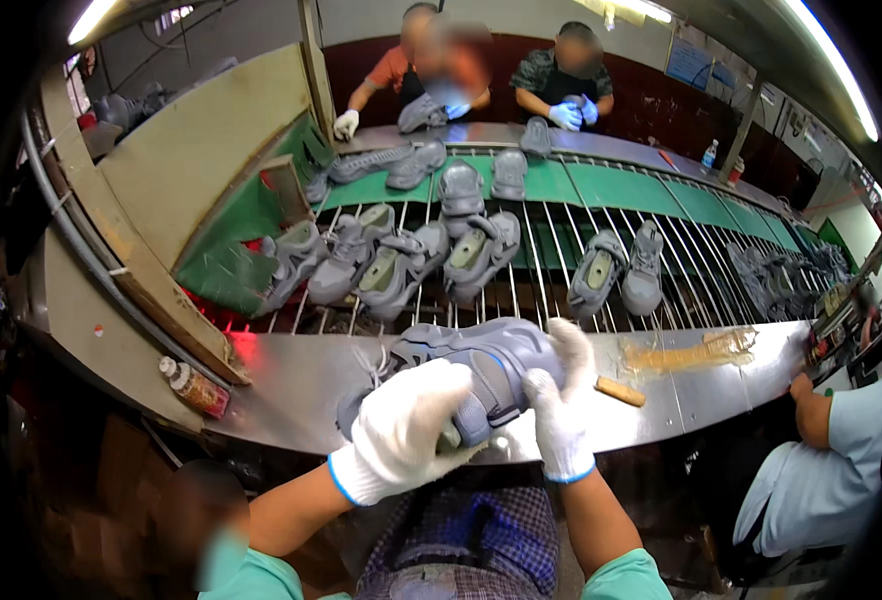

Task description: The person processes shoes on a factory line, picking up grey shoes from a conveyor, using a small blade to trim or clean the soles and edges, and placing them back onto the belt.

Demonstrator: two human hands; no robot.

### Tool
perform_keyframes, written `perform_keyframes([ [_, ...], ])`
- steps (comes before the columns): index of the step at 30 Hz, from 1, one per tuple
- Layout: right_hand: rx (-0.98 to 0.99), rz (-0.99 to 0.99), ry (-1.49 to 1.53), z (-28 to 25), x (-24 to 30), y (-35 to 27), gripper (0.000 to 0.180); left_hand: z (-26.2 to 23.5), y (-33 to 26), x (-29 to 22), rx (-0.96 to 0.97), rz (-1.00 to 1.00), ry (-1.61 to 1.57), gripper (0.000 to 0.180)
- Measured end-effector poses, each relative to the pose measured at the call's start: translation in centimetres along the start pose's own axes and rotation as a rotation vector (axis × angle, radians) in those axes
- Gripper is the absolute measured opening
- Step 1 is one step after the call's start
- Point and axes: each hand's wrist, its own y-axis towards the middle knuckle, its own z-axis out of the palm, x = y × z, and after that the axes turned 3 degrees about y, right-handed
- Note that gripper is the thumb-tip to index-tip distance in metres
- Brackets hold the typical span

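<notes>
A grey sneaker [493, 380] is held up over the near edge of the metal worktop, tilted on its side. My left hand [406, 430], in a white knit glove with a blue cuff, is closed around one end of it near the opening. At the other end, the thumb and fingers of my right hand [564, 410], gloved the same way, grip the shoe from both sides. Grey shoe parts and a loose lace [371, 368] show behind my left hand; whether they belong to a second shoe I cannot tell. A wooden-handled tool [620, 391] lies beside my right hand.
Beyond the metal worktop [291, 405] runs a rack of metal rods carrying several grey sneakers [401, 270]. Green sheeting [611, 185] lies along its far side. Two people work across the line; another person [821, 470] sits at right. A bottle [193, 387] lies at left.
</notes>
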Motion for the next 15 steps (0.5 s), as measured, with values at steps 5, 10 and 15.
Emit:
perform_keyframes([
  [5, -0.103, 0.213, -0.070, -3.2, -4.1, -2.2, 0.048, 5.2, -2.8, -0.5, -0.039, 0.000, 0.006, 0.074],
  [10, 0.085, 0.282, -0.545, -5.5, -4.5, -2.2, 0.052, 8.3, -5.2, -0.8, 0.086, 0.137, 0.070, 0.070],
  [15, 0.406, 0.329, -0.851, -5.2, -2.5, 1.0, 0.063, 9.8, -6.2, 0.1, 0.070, 0.184, 0.116, 0.055],
])
